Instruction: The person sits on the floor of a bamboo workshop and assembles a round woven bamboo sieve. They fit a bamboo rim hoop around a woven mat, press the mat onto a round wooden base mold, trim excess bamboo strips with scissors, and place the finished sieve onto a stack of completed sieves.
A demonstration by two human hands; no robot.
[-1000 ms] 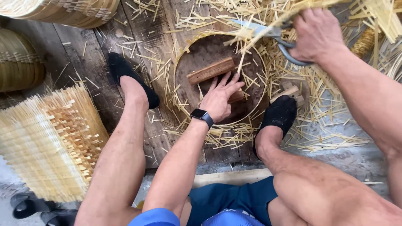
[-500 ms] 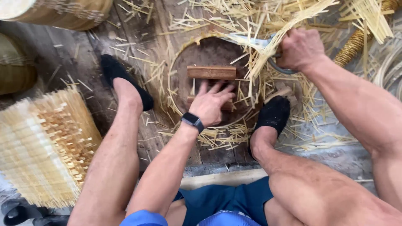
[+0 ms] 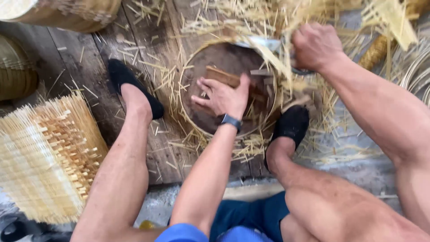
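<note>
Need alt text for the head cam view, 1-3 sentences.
Seen from above, a seated person's left hand presses flat on wood pieces inside a round woven tray, while the right hand grips shears amid straw strips. Both feet in black shoes flank the tray on a plank floor, with a woven mat at left.

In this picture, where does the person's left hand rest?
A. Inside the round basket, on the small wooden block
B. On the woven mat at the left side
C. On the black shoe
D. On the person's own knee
A: the left hand lies flat inside the round basket, its fingers on the wooden block, while the right hand grips a metal tool above the rim.
</note>
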